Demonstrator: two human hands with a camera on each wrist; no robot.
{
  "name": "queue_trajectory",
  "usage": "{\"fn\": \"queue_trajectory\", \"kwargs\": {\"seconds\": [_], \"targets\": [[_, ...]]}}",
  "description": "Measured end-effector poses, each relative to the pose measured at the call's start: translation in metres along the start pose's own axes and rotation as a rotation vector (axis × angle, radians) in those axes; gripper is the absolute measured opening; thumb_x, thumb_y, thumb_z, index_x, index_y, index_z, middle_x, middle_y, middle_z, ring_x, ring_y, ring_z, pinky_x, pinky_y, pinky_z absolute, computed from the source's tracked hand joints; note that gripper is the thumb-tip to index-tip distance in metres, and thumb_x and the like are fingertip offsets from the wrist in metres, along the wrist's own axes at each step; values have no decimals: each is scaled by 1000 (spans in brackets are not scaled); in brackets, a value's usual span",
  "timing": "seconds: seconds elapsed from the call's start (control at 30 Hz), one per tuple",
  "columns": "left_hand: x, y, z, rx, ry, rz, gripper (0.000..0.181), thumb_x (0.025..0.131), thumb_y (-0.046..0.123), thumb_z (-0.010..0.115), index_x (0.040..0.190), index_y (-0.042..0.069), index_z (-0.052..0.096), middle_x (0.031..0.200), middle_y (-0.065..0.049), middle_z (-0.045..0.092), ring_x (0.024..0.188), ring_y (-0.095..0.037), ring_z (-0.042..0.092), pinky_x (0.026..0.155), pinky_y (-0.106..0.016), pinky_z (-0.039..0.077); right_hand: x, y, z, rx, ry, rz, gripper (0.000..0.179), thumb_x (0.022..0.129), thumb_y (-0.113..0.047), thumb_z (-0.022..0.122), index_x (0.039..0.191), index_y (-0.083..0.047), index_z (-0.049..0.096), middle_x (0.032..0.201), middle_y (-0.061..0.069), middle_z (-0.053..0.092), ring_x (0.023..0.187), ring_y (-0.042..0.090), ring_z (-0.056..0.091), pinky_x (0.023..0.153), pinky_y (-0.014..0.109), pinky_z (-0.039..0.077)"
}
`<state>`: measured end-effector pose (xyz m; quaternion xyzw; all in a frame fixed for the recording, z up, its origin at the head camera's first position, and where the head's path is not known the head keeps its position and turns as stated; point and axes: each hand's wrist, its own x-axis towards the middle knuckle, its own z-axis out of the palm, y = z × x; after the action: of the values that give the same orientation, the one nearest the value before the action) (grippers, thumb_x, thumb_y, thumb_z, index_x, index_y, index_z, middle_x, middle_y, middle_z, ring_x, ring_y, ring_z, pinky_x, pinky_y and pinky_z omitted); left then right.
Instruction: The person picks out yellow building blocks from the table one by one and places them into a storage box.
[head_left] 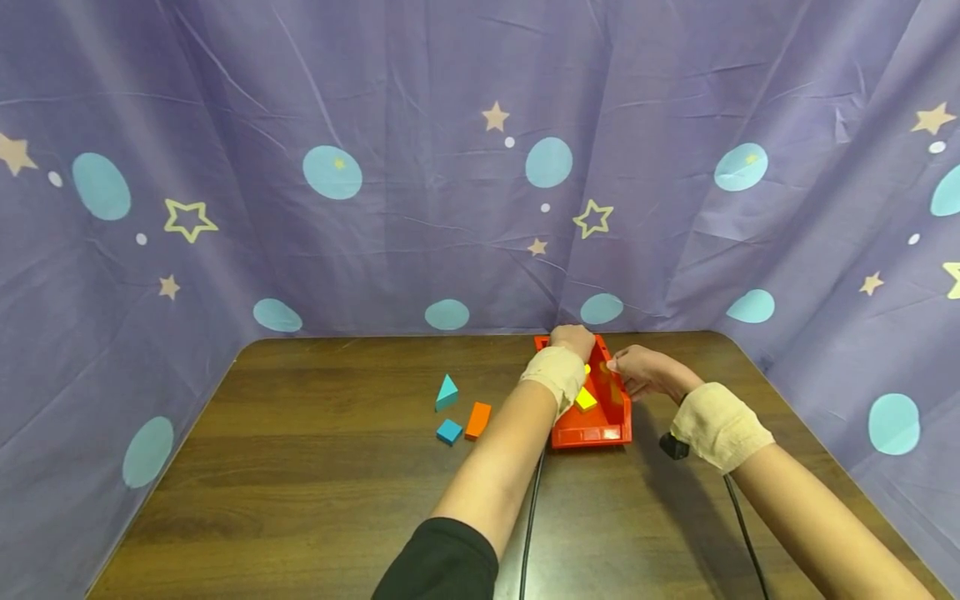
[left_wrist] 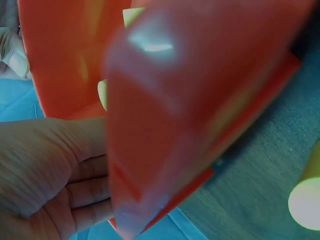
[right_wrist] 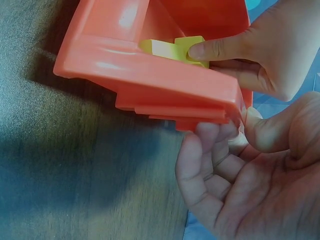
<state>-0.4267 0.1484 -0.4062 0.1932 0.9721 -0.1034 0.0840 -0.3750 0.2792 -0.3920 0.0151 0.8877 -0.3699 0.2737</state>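
Note:
A red plastic bin (head_left: pixel 592 436) stands toward the back right of the table. My left hand (head_left: pixel 572 340) reaches into its far end. In the right wrist view that hand's thumb and fingers pinch a yellow block (right_wrist: pixel 198 41), beside another yellow piece (right_wrist: pixel 165 50). A flat yellow block (head_left: pixel 586 401) lies on the bin's floor. On the right side, my right hand (head_left: pixel 647 372) grips the bin's wall, thumb on the edge and curled fingers beneath. In the left wrist view, the bin's wall hides the left fingertips.
Left of the bin lie a light-blue triangular block (head_left: pixel 447 393), a blue square block (head_left: pixel 449 432) and an orange block (head_left: pixel 477 421). A yellow cylinder (left_wrist: pixel 306 202) is on the table in the left wrist view. A black cable (head_left: pixel 533 508) runs forward; a purple curtain (head_left: pixel 420 208) stands behind.

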Motion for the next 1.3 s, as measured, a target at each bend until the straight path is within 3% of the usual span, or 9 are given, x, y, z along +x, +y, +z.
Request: {"fn": "queue_trajectory", "kwargs": {"seconds": [0.23, 0.37, 0.5, 0.67, 0.83, 0.97, 1.1, 1.3], "targets": [[-4, 0, 0, -13, 9, 7, 34, 108, 18, 47, 132, 28, 69, 136, 8, 67, 117, -14, 67, 89, -33, 59, -1, -1, 0, -7, -6, 1, 47, 108, -20, 39, 143, 10, 39, 120, 29, 60, 103, 32, 66, 84, 42, 57], [-11, -1, 0, -18, 36, 2, 29, 103, 20, 59, 129, 29, 71, 132, 8, 69, 115, -13, 68, 89, -32, 59, -1, 0, 1, -15, -8, 9, 48, 108, -21, 38, 145, 10, 39, 113, 23, 60, 96, 28, 65, 87, 44, 57], [-15, -1, -1, -17, 49, -11, 29, 100, 20, 63, 126, 30, 72, 129, 8, 70, 112, -12, 69, 86, -32, 60, 0, 1, 1, -15, -12, 6, 45, 108, -21, 37, 141, 9, 42, 113, 24, 60, 95, 28, 64, 91, 47, 56], [-6, -2, 0, -12, 3, 3, 31, 104, 20, 57, 129, 30, 71, 132, 8, 69, 115, -13, 68, 88, -32, 59, -1, 1, 1, -26, -17, -1, 47, 109, -21, 35, 144, 10, 40, 131, 35, 55, 112, 39, 64, 94, 50, 55], [6, -7, 1, -9, 14, 37, 28, 103, 18, 57, 123, 29, 73, 126, 8, 71, 108, -11, 69, 84, -29, 58, -2, 0, 1, -33, -15, -7, 50, 109, -21, 35, 148, 11, 36, 129, 33, 55, 118, 45, 62, 97, 52, 54], [-11, -14, -15, 14, 9, 70, 31, 104, 18, 55, 130, 26, 69, 135, 7, 67, 118, -13, 66, 93, -32, 56, -1, 1, 1, -30, -13, -6, 52, 108, -21, 35, 148, 11, 34, 123, 29, 58, 112, 40, 64, 95, 51, 55], [-32, -24, -35, 41, 78, 122, 27, 101, 16, 59, 124, 23, 72, 133, 5, 68, 117, -12, 66, 93, -32, 57, 1, 1, 0, -22, -14, -4, 53, 108, -22, 37, 149, 11, 33, 113, 22, 60, 99, 30, 65, 90, 46, 57], [-43, -37, -58, 76, 154, 190, 22, 96, 16, 65, 116, 20, 73, 125, 3, 71, 109, -13, 68, 89, -32, 57, 1, 1, 0, -14, -20, 0, 51, 108, -22, 37, 148, 10, 37, 101, 15, 58, 88, 23, 63, 88, 44, 56]]}}
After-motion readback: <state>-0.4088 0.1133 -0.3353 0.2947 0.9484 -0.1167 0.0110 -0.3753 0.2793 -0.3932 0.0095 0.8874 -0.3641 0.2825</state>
